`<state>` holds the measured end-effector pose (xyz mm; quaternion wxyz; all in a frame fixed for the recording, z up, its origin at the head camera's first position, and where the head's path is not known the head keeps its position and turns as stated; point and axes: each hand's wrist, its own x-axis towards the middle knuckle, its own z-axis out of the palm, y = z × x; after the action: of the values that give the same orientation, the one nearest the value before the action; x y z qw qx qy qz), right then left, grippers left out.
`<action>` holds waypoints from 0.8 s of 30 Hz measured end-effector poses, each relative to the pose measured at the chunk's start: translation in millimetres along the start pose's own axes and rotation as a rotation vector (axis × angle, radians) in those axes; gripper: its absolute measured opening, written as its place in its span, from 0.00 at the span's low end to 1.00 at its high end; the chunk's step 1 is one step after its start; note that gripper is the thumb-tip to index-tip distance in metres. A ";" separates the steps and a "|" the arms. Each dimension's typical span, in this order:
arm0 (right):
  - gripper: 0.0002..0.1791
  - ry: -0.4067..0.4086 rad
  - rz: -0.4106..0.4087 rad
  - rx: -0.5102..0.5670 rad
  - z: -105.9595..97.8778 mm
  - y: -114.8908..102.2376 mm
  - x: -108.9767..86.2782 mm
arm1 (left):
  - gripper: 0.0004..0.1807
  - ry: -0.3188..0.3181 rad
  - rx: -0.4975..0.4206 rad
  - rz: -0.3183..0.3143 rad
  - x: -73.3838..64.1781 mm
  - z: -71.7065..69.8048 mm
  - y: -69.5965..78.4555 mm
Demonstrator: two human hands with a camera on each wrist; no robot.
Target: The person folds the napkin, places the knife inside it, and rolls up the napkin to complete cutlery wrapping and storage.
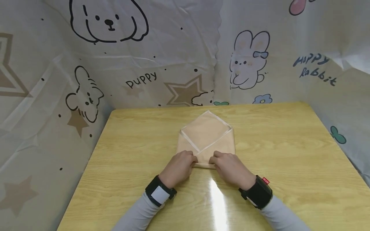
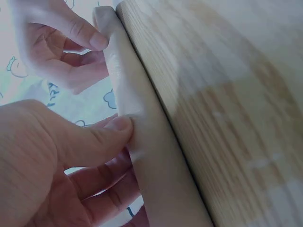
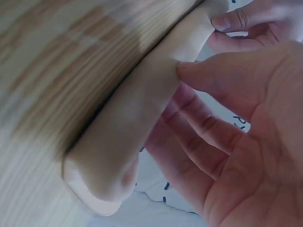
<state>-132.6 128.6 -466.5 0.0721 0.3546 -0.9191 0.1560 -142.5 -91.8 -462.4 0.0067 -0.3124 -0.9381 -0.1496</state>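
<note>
A beige cloth (image 1: 206, 131) with white trim lies on the table, folded to an envelope shape with its point at the far side. Its near edge is turned up into a thick fold (image 2: 151, 165). My left hand (image 1: 178, 166) pinches this fold left of its middle, thumb on the near face and fingers behind. A short way to the right, my right hand (image 1: 231, 168) pinches the same fold in the same manner. From the right wrist, the fold's rounded end (image 3: 102, 184) shows open layers.
The wooden table (image 1: 130, 141) extends to both sides of the cloth, with a bright glare streak in front. Pale sheeting (image 1: 179, 48) printed with cartoon animals and stars hangs behind the table and along its sides. Each wrist wears a black strap (image 1: 260, 192).
</note>
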 end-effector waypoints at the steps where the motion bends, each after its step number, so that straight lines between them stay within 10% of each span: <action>1: 0.08 -0.001 0.001 0.018 1.1 1.3 0.5 | 0.07 0.006 -0.016 -0.006 0.2 0.0 -1.0; 15: 0.08 0.014 0.083 -0.011 5.5 4.5 1.9 | 0.06 0.103 0.019 -0.089 3.9 5.8 -1.7; 24: 0.13 -0.018 0.092 -0.009 7.1 0.2 0.4 | 0.05 0.042 0.099 -0.052 -1.3 2.6 -3.0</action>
<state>-133.2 126.2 -473.1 0.0580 0.3129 -0.9358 0.1519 -143.0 -94.2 -465.8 0.0379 -0.2839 -0.9518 -0.1098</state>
